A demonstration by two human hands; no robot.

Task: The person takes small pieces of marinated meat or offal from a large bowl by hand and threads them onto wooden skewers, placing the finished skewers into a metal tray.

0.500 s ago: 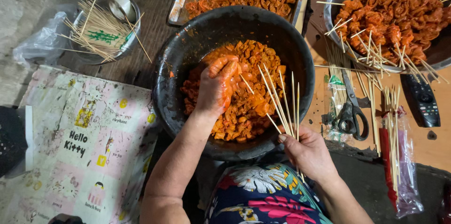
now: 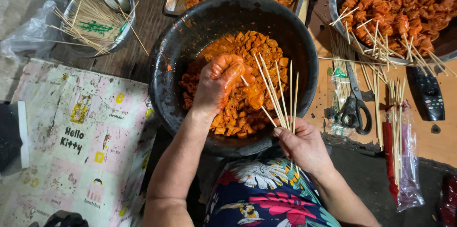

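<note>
1. Left hand (image 2: 220, 83), sauce-coated, clenched on a meat piece (image 2: 253, 94) inside the black bowl (image 2: 190, 31), frame centre.
2. Right hand (image 2: 302, 145) grips a fan of bamboo skewers (image 2: 281, 96) at the bowl's lower rim.

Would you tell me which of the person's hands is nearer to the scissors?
Right. The right hand, holding bamboo skewers, sits just left of the scissors; the left hand is farther away, inside the black bowl.

Black bowl (image 2: 166, 84); orange meat pieces (image 2: 247, 108); pale skewers (image 2: 278, 93); pink cartoon-print cloth (image 2: 71, 136); black-handled scissors (image 2: 354, 108).
</note>
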